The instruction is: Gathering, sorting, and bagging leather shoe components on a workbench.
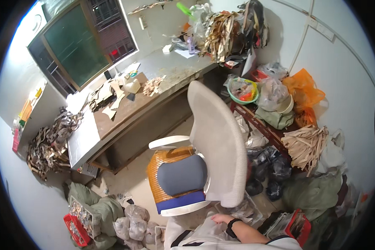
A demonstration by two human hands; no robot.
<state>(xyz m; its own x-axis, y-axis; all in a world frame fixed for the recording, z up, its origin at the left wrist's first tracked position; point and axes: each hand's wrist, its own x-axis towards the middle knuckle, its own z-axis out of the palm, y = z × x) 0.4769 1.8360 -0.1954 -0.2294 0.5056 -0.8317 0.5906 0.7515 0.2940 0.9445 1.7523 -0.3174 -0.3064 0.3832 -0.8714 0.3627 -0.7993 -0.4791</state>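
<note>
My right hand (222,218) is low in the middle of the head view, with a dark band on its wrist. Its fingers look curled together in front of pale, crumpled material (205,228). Whether that material is a bag or my clothing I cannot tell, and what the fingers hold is unclear. My left hand does not show. Just ahead stands an office chair with a pale mesh back (218,137), white armrests (169,142) and a grey cushion (182,176) on an amber woven seat cover (154,166).
A workbench (183,68) runs below the window, holding cut pieces (153,86) and hanging strips (221,35). Strip bundles (54,141), clear bags (136,221) and a red basket (76,230) line the left. At right are a green basin (242,100), black bags (275,166) and sacks (308,193).
</note>
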